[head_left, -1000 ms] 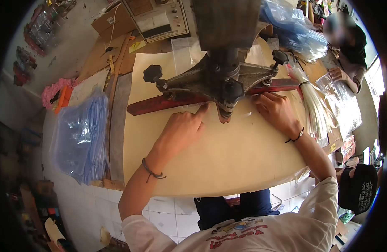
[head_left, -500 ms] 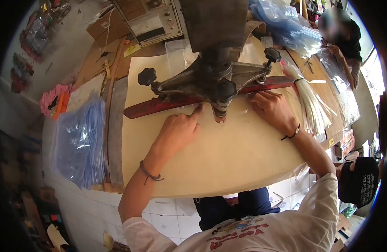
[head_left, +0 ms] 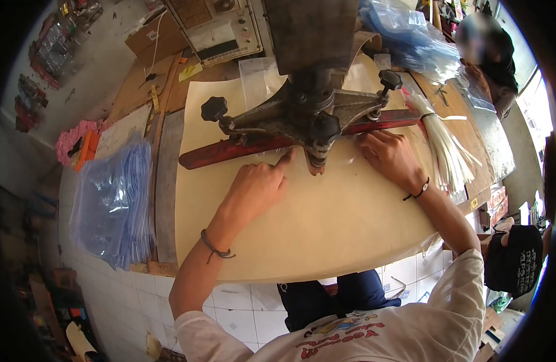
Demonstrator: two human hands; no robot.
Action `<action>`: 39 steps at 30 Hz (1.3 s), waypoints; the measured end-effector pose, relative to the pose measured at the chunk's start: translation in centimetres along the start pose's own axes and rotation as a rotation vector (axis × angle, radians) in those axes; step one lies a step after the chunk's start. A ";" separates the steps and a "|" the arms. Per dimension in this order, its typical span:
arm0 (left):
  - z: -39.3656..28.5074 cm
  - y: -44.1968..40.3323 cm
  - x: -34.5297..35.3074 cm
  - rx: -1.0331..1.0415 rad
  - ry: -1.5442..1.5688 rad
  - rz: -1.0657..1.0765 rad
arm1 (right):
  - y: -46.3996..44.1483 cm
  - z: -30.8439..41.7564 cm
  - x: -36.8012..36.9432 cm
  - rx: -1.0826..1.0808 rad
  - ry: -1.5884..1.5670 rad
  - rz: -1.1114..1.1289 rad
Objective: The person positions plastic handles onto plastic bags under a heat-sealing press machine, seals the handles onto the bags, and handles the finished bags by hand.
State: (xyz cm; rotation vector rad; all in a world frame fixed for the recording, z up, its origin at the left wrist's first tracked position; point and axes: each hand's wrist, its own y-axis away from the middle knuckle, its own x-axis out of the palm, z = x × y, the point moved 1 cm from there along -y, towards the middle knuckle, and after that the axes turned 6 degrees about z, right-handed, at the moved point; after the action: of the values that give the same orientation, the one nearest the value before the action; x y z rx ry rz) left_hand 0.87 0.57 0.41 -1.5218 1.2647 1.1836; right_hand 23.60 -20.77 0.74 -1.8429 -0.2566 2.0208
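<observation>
A dark metal press head (head_left: 311,111) with black knobs stands over a long red bar (head_left: 214,152), which lies across the tan sheet (head_left: 326,229). Below the bar, left of the press foot, my left hand (head_left: 260,184) points its index finger at a strip of clear plastic by the bar's edge; the other fingers are curled. My right hand (head_left: 391,155) rests on the other side of the foot with bent fingers close to the bar. What its fingertips touch is too small to make out.
Blue-tinted plastic sleeves (head_left: 115,202) are stacked at the left. White strips (head_left: 447,148) lie tied in a bundle at the right. A control box (head_left: 221,30) stands behind, near more clear plastic bags (head_left: 410,39). Another person (head_left: 492,54) is at the far right.
The view has shifted slightly, and my hands hold nearly the same place by the bar. The other person's arm has moved back, and the clear plastic near it has shifted.
</observation>
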 end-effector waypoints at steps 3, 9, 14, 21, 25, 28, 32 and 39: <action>0.0 0.1 -0.1 0.002 -0.005 0.017 | 0.0 0.2 -0.3 0.031 -0.019 0.008; 0.7 0.3 0.3 0.075 0.022 -0.032 | 0.2 -0.1 -0.1 -0.011 -0.002 0.021; 0.9 0.4 -0.2 0.106 0.130 -0.038 | 0.3 -0.1 0.3 -0.032 -0.022 0.050; -0.7 3.1 -0.6 0.047 0.053 0.042 | 2.7 1.9 -0.9 0.091 0.020 0.140; -3.6 9.8 1.9 -0.027 -0.055 -0.162 | 7.1 4.6 -2.9 0.161 -0.082 0.035; -5.8 14.6 2.7 -0.152 -0.037 -0.312 | 10.1 6.0 -3.5 0.131 -0.135 -0.029; -7.7 17.3 5.9 -0.382 -0.074 -0.545 | 12.1 7.4 -3.0 0.153 -0.139 -0.068; -9.0 18.4 10.4 -0.418 -0.003 -0.822 | 12.6 8.2 -2.9 0.209 -0.149 -0.127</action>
State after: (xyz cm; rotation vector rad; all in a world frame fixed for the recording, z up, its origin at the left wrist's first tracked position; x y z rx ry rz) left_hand -15.23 -13.45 -7.97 -2.0480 0.2853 0.9016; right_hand 13.65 -32.30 -0.60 -1.5157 -0.1898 2.0156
